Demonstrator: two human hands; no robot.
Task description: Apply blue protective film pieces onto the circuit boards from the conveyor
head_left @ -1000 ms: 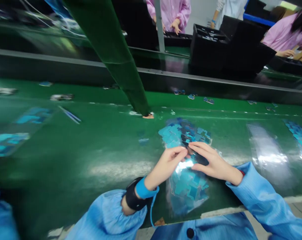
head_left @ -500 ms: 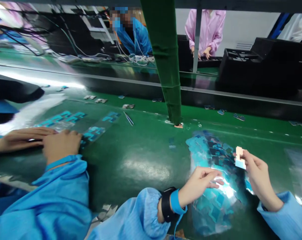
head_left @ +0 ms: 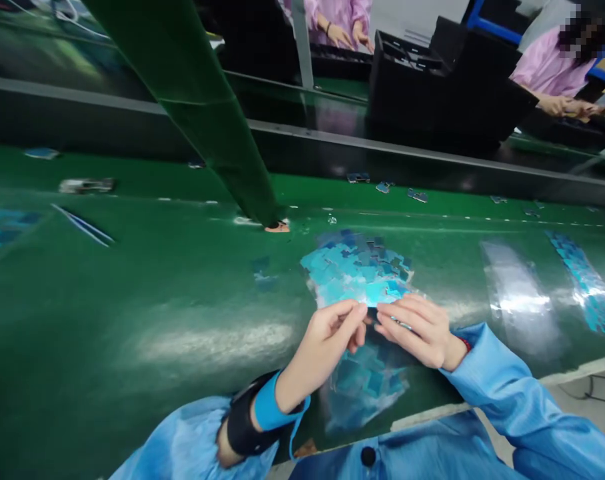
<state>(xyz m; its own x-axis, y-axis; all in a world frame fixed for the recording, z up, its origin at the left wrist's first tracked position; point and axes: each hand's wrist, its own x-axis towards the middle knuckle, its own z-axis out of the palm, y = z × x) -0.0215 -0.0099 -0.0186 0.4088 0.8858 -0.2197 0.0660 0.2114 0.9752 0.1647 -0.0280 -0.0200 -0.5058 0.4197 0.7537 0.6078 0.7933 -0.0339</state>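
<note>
My left hand, with a black band and a blue wrist strap at its wrist, is closed in a pinch. My right hand meets it from the right, fingers bent. Between the fingertips is a small flat piece with bright blue film, its lower part mostly hidden by the fingers. Under and behind both hands lies a heap of small notched blue-filmed pieces on a clear plastic bag, which extends toward the front edge.
Tweezers and a metal part lie at left. A green-wrapped post rises behind the heap. Several small parts lie along the back strip. At right are a clear bag and more blue pieces. People in pink work beyond.
The view has swung right. My right hand, with the small notched piece, has come in to my left hand, and their fingertips now meet at it. The co-worker's hands at left are out of view.
</note>
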